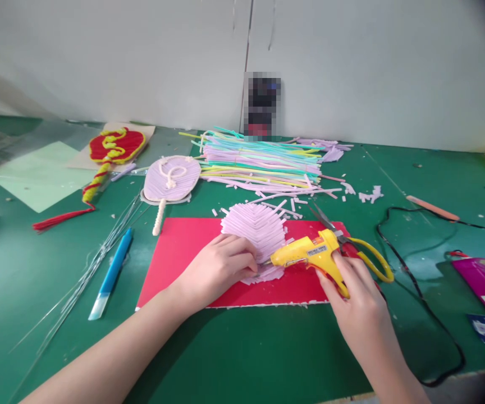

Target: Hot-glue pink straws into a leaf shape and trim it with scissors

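My right hand grips a yellow hot glue gun by its handle, with the nozzle aimed left. The nozzle tip is at a lilac fan-shaped piece, made of strips laid in a V pattern. My left hand rests on the lower left of this piece, fingers pinched close to the nozzle. What they pinch is hidden. Under the piece lies a red board. Scissors with yellow handles lie behind the glue gun, partly covered by it.
A bundle of coloured pipe cleaners lies at the back, with lilac scraps around. To the left are a lilac fan, a red-and-yellow fan, thin wires and a blue pen-like tool. A black cable and magenta power strip lie right.
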Tool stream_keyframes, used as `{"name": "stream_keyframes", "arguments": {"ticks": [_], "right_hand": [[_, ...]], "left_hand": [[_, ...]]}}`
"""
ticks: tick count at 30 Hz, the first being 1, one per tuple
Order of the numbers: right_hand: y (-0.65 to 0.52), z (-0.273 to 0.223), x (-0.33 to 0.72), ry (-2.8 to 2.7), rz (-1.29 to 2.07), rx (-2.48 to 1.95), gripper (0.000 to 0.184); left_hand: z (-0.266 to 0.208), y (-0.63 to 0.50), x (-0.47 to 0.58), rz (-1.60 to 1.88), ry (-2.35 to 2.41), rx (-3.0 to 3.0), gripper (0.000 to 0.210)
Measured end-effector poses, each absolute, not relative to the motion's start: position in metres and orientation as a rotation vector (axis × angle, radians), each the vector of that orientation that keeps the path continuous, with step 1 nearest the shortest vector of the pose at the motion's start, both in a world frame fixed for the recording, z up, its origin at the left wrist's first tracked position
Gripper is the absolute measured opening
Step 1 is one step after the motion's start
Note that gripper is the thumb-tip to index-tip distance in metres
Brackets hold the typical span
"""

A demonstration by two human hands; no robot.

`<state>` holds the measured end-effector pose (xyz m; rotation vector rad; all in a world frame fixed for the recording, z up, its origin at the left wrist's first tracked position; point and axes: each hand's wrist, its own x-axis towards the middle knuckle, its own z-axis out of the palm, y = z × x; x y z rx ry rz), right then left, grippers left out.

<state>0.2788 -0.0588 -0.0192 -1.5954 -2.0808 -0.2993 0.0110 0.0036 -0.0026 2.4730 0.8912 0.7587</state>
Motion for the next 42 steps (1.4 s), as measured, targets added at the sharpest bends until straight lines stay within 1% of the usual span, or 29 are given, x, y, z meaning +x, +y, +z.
{"name": "stream_keyframes", "arguments": {"ticks": [10,21,42], "right_hand": [[-0.059,-0.016,0.282,-2.074,-0.317,-1.593,0.043],[-0.058,-0.013,0.290,-2.032,-0.303,-1.622,0.042],[-0.057,-0.013,0.302,-2.006,-0.352,-1.649,0.044]], "left_hand": [[0.000,0.003,0.011,0.735,0.895,2.475,0.013],[-0.003,0.005,0.011,0.778,0.872,2.504,0.016],[0.001,0.003,0.011,0.731,0.903,2.498,0.019]]}}
